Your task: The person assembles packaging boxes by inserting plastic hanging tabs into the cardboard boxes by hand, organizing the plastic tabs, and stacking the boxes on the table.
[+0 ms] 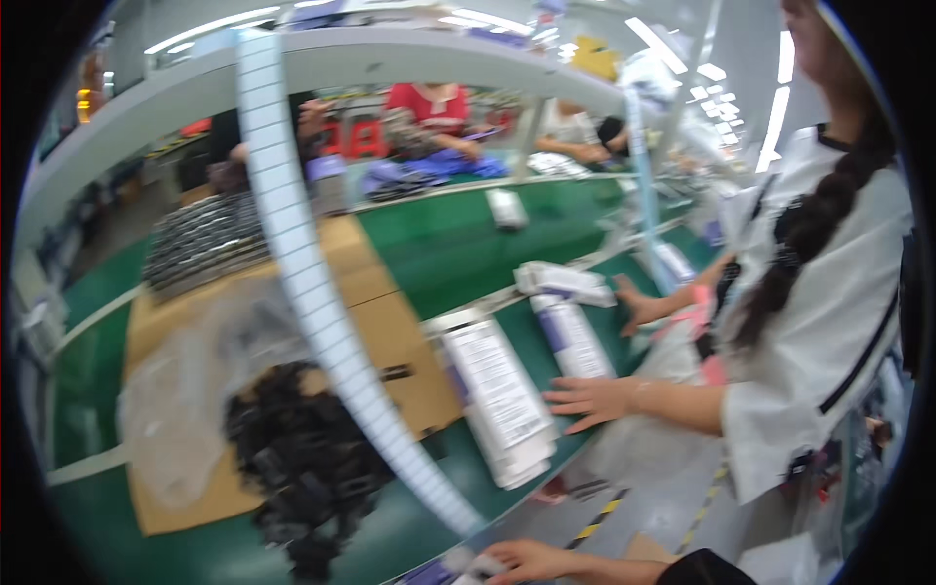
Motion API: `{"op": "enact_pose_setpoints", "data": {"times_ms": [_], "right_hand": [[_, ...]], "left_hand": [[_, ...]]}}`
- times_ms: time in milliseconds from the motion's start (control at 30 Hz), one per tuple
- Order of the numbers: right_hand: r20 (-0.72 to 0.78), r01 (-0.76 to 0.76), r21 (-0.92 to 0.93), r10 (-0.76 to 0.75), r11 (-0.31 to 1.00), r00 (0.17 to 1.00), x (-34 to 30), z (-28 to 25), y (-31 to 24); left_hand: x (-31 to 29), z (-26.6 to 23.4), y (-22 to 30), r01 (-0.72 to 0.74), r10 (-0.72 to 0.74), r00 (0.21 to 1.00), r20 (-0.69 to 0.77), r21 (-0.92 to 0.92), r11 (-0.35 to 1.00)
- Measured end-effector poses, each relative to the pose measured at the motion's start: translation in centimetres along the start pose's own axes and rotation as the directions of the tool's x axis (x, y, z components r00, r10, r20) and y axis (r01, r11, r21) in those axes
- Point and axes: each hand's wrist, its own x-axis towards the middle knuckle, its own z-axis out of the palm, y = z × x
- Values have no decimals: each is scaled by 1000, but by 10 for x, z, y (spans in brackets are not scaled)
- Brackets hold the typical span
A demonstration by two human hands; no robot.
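At the lower edge my right hand point(531, 563) comes in from the right, out of a black sleeve point(721, 569). Its fingers are closed on the end of a purple-and-white box point(436, 571), partly cut off by the picture's edge. My left hand is not in view. Farther off on the green bench lies a stack of long white cartons with purple sides point(499, 400). A dark heap of small black parts point(302, 458) sits to the left, partly on flattened brown cardboard point(390, 331).
A co-worker in a white top point(809, 322) stands at the right, one hand point(595, 400) beside the cartons. A pale gridded upright strip point(302, 244) crosses the view. Clear plastic bags point(185, 409) lie on the cardboard. More people sit across the green conveyor point(429, 253).
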Motion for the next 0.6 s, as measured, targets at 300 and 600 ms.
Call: {"op": "enact_pose_setpoints", "data": {"times_ms": [300, 600], "right_hand": [[57, -47, -219, 61, 975, 997, 15, 16, -6], [-17, 173, -522, -212, 836, 977, 18, 18, -6]], "left_hand": [[-18, 15, -5, 123, -124, 992, -22, -34, 992], [-15, 17, -13, 142, -141, 990, 16, -148, 979]]}}
